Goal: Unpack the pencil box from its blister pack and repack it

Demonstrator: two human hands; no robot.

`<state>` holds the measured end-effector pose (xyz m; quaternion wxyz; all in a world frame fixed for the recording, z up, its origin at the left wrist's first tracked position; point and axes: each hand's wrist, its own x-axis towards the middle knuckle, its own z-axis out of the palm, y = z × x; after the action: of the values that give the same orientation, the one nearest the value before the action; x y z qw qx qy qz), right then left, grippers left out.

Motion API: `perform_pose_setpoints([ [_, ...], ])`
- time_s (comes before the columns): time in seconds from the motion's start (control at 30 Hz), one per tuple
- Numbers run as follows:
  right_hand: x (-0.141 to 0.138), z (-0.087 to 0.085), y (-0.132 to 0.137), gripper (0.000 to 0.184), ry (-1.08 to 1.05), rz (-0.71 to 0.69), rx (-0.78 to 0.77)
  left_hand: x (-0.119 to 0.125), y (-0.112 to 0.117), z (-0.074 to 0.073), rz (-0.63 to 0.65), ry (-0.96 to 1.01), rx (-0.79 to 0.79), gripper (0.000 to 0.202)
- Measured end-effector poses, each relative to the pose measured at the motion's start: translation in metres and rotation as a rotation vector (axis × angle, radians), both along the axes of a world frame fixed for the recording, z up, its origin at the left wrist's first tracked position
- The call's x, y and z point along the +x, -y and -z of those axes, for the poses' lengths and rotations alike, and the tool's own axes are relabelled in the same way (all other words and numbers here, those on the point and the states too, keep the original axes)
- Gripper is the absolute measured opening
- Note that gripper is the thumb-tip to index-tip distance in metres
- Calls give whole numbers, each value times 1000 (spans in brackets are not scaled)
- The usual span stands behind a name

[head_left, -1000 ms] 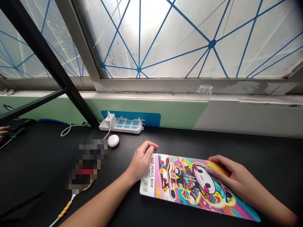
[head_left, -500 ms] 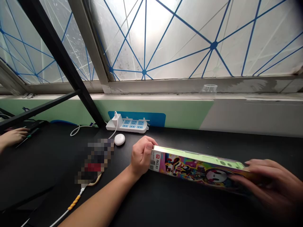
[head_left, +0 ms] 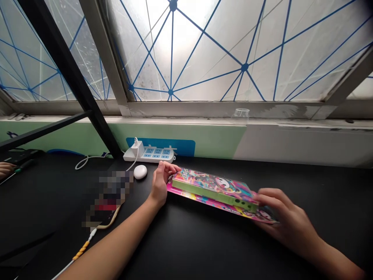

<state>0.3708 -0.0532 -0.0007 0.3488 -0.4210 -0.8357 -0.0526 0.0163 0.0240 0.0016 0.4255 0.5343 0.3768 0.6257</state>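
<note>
A colourful pencil box [head_left: 214,187] in its bright cartoon-printed backing card lies low over the black table [head_left: 186,241], now with its green box side up. My left hand [head_left: 161,182] grips the card's left end, fingers curled round it. My right hand [head_left: 287,221] holds the right end, fingers over the top and thumb hidden beneath. Both hands are closed on the package.
A white power strip [head_left: 150,154] with a plugged cable lies by the wall, a small white round object [head_left: 140,172] in front of it. A blurred item [head_left: 107,196] with a cable sits left. Another person's hand [head_left: 5,169] shows at the far left. A clear cup [head_left: 241,113] stands on the sill.
The pencil box, lying picture side up a second ago, was tipped onto its edge and turned over; it now shows its green box side, farther from me.
</note>
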Motion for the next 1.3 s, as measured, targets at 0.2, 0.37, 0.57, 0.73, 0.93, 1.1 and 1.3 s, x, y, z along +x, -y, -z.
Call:
perform_pose_setpoints([
  [0.2, -8, 4, -7, 67, -43, -22, -365, -6, -4, 1, 52, -216, -168, 27],
  [0.37, -6, 7, -15, 58, -105, -13, -498, -7, 5, -3, 94, -644, -107, 46],
  [0.57, 9, 9, -26, 70, -150, 112, -546, -11, 4, -7, 156, -904, -2, 68],
  [0.73, 17, 7, -26, 73, -158, 168, -659, -7, 3, -6, 129, -970, 143, 56],
  [0.93, 21, 9, -33, 74, -186, 243, -649, 0, 6, -7, 72, -948, 362, 57],
  [1.1, 23, 7, -40, 76, -425, 268, -642, 5, 11, -9, 21, -967, 484, 69],
  [1.3, 15, 2, -40, 84, -786, 91, -718, 13, 17, -2, -43, -795, 350, 59],
])
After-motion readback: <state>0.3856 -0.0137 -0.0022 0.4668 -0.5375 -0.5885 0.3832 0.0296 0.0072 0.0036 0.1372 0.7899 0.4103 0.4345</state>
